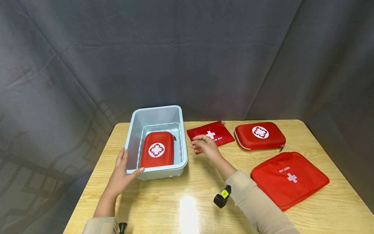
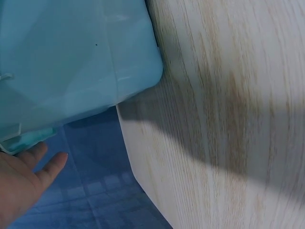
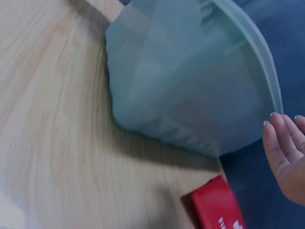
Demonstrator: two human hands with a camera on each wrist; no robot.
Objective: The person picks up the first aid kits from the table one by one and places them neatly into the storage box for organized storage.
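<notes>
A light blue plastic bin (image 1: 163, 173) stands on the table with a red hard case (image 1: 166, 141) lying in it, a white cross emblem on its lid. At the bin's front left corner is my left hand (image 1: 124, 177), its thumb along the front rim and its fingers straight against the left side. My right hand (image 1: 205, 148) hovers to the right of the bin, fingers loosely bent and holding nothing. Beneath and behind it lies a flat red first aid pouch (image 1: 225, 133), partly covered by that hand.
Toward the back right sits another red hard case (image 1: 248, 135) with a white emblem. In front of it lies a larger red first aid bag (image 1: 277, 185). Grey cloth (image 1: 210, 65) hangs behind the wooden table (image 1: 157, 204) and at its sides.
</notes>
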